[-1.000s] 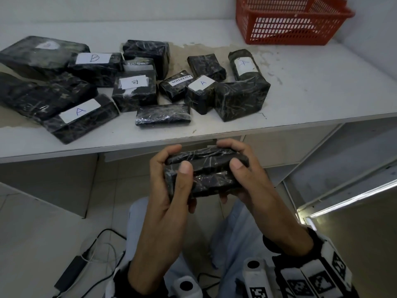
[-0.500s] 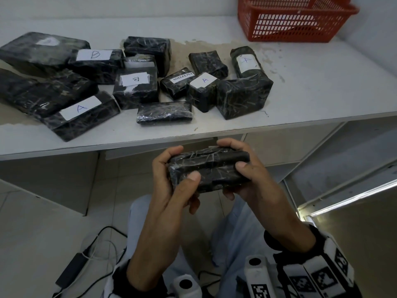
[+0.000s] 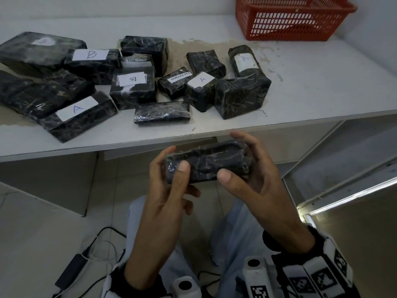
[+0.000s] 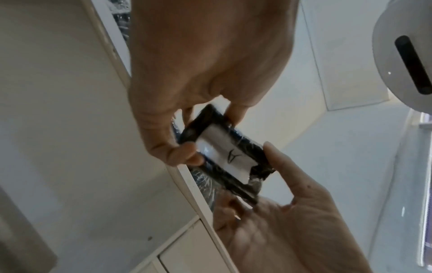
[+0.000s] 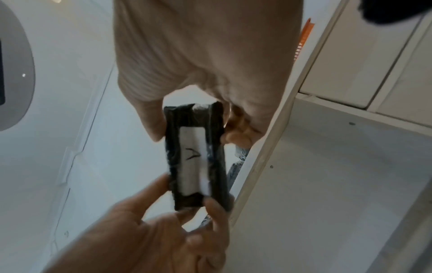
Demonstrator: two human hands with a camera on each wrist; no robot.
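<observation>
Two grips on the black package (image 3: 206, 163): left hand (image 3: 165, 190) and right hand (image 3: 257, 183) pinch its ends, in free air near the table edge (image 3: 86, 146).

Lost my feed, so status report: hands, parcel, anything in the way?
Left hand, right hand grip wrapped parcel by its ends, below table edge. Label faces downward. Nothing in the way.

White table (image 3: 322, 87): red basket (image 3: 285, 29) at 1 o'clock, well apart from the rest. Black wrapped pkgs (image 3: 240, 97) cluster from 9 to 12, many touching. "A" pkg (image 3: 79, 119) at 8, near front edge; "B" pkg (image 3: 94, 67) at 10; "EXCEPTION" pkg (image 3: 171, 84) approx. centre, w/ flat unlabelled pkg (image 3: 162, 112) just at its 6.
</observation>
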